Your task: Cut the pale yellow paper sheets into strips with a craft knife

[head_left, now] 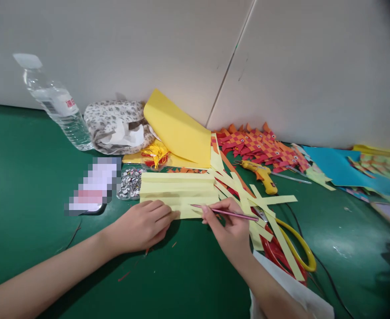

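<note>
A folded pale yellow paper sheet lies on the green table in front of me. My left hand rests on the table with curled fingers pressing the sheet's near left edge. My right hand pinches a thin pink pencil, whose tip touches the sheet's near right part. Loose pale yellow paper strips lie crossed just right of the sheet.
A water bottle, a patterned cloth pouch, a bright yellow sheet and woven red-orange paper fish line the wall. A yellow glue gun, yellow-handled scissors, a bag of googly eyes and blue paper lie around.
</note>
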A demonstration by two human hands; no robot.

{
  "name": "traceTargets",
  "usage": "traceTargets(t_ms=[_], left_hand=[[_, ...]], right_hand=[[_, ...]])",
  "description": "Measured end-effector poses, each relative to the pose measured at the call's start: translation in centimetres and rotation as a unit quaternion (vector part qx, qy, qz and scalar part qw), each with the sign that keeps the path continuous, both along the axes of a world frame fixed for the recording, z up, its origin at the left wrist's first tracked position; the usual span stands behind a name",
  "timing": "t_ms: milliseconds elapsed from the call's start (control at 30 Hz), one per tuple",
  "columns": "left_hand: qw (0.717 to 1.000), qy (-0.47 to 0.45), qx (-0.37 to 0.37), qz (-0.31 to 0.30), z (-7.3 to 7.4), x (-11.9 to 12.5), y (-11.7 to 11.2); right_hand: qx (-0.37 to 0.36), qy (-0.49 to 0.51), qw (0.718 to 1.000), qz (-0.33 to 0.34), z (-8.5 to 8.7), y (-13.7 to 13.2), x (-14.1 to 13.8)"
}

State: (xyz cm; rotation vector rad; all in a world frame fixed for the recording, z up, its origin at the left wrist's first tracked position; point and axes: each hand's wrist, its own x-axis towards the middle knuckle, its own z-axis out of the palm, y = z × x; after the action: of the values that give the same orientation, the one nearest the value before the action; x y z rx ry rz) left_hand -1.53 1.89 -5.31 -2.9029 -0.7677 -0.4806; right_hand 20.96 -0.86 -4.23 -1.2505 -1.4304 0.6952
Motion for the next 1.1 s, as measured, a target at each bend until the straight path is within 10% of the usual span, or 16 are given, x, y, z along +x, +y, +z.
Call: traceTargets(t_ms=[167, 433, 1100], left_hand=[[1.0, 0.007, -0.007, -0.003, -0.1, -0.1, 0.0], [1.0, -0.012, -0.001, -0.006, 0.0, -0.1, -0.1], [1.0, -0.018, 0.006, -0.007, -0.1, -0.1, 0.0]], right_hand=[[0.089, -0.076, 0.993, -0.019, -0.2, -0.6, -0.1], [-0.168, 0.093, 0.977, 0.093, -0.7, 0.7, -0.7], [-0.188, 0.1, 0.974, 0.079, -0.9, 1.1, -0.8]])
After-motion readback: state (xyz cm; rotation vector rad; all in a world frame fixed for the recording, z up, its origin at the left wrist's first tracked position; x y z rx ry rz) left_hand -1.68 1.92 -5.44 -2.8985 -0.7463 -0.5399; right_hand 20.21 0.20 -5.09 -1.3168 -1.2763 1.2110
